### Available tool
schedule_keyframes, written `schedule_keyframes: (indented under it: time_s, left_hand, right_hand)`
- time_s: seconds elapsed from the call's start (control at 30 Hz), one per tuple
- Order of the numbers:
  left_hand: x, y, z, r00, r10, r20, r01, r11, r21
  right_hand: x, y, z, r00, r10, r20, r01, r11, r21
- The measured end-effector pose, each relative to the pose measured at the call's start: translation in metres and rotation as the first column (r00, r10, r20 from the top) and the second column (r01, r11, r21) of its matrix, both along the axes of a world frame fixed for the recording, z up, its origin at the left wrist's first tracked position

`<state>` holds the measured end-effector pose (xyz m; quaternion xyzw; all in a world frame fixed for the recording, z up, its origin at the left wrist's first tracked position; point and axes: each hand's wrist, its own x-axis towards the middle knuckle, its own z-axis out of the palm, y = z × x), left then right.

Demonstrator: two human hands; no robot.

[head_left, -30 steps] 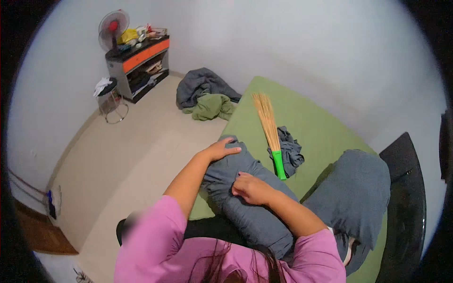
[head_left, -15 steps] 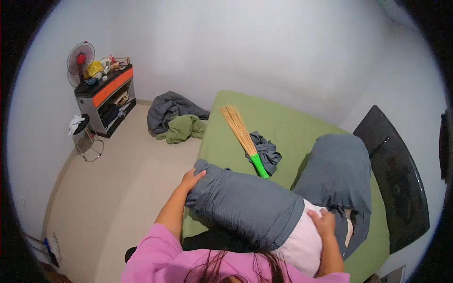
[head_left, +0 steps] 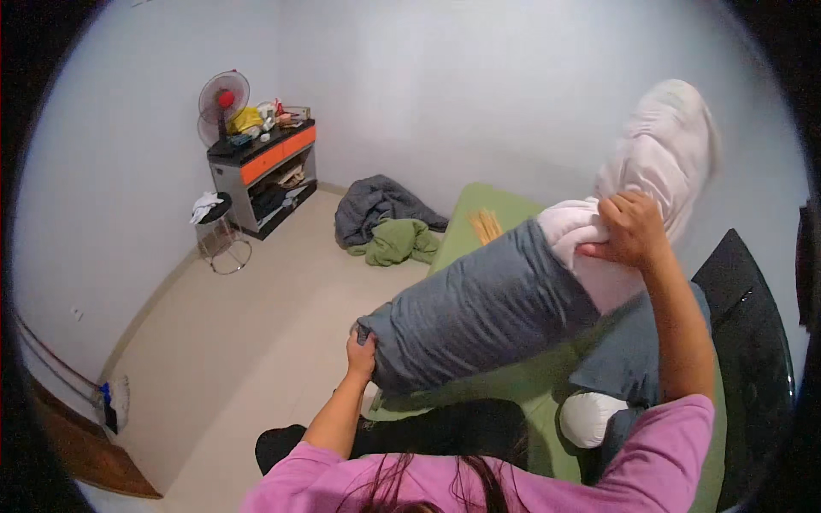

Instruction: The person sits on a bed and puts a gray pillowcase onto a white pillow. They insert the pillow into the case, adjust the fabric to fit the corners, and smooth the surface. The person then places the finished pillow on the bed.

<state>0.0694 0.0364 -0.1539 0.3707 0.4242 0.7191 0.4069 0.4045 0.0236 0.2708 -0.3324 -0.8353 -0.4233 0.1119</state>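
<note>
A pale pink pillow [head_left: 663,154] slants up to the right, its lower part inside a grey pillowcase [head_left: 479,303]. My left hand [head_left: 362,355] is closed on a bunched corner at the case's lower left end. Near the case's mouth, my right hand [head_left: 634,229] grips the pillow, fingers curled into the pink fabric. Both hands hold it raised over the green-sheeted bed [head_left: 479,201]. How much of the pillow fills the case is hidden by the grey cloth. Behind the case, the straw bristles of a broom [head_left: 485,225] show; its handle is covered.
Right of the bed's middle lie another grey-covered pillow [head_left: 616,355] and a white rounded cushion end [head_left: 590,419]. A black headboard [head_left: 753,376] borders the right side. Grey and green bedding [head_left: 389,218] is heaped on the floor, with a stool [head_left: 224,235] and fan-topped cabinet [head_left: 265,167] beyond.
The pillow and case have been lifted and tilted, the right hand swinging up and away with the pink end. My left hand keeps its corner. The view has turned left.
</note>
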Motion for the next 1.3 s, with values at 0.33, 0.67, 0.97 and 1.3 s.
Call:
schedule_keyframes:
  time_s: [0.33,0.67,0.97,1.3]
  left_hand:
    - [0.001,-0.043,0.011,0.683,-0.013,-0.73,-0.087,0.991,-0.1]
    - [-0.004,-0.085,0.011,0.283,-0.051,-0.958,0.096,0.995,-0.025]
    - [-0.007,-0.086,0.029,0.297,-0.07,-0.952,0.205,0.979,-0.009]
    - [-0.014,-0.023,0.063,0.614,-0.173,-0.77,-0.057,0.963,-0.262]
  right_hand:
    - [0.049,0.063,-0.294,0.679,-0.488,-0.548,0.079,0.791,-0.606]
    - [-0.149,0.032,-0.286,0.835,-0.46,-0.302,0.096,0.661,-0.744]
    - [-0.093,0.078,-0.299,0.9,-0.369,-0.233,0.076,0.658,-0.75]
    - [-0.051,0.018,-0.284,0.593,-0.461,-0.66,-0.01,0.816,-0.579]
